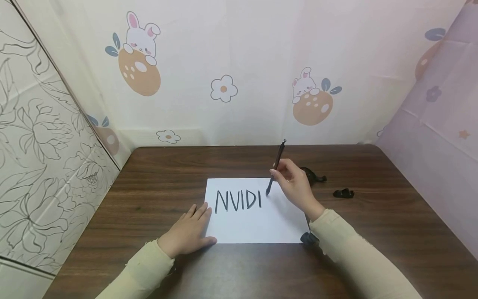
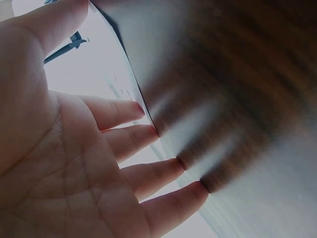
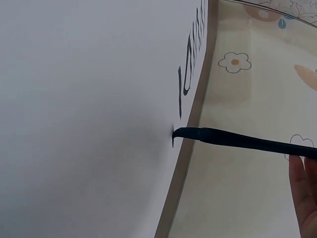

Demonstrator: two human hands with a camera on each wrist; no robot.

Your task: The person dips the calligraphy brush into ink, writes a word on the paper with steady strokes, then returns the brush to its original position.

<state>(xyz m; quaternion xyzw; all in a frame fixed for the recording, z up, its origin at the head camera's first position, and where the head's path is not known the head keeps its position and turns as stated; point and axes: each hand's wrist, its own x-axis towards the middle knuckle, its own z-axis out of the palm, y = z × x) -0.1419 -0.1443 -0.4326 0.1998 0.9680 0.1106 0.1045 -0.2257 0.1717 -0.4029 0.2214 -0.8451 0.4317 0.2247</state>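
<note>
A white sheet of paper lies on the brown table, with the black letters "NVIDI" across its upper left. My right hand pinches a dark writing brush, which leans with its looped end up. In the right wrist view the brush touches the paper with its bent tip, on a short black stroke beside the last letter. My left hand rests at the paper's left edge, fingers spread, thumb by the lower left corner. The left wrist view shows its palm and outstretched fingers.
Partly hidden behind my right hand sits a dark rounded object with a spout-like end. A small black piece lies to its right. Some dark object is at the paper's lower right corner. A patterned curtain hangs behind the table.
</note>
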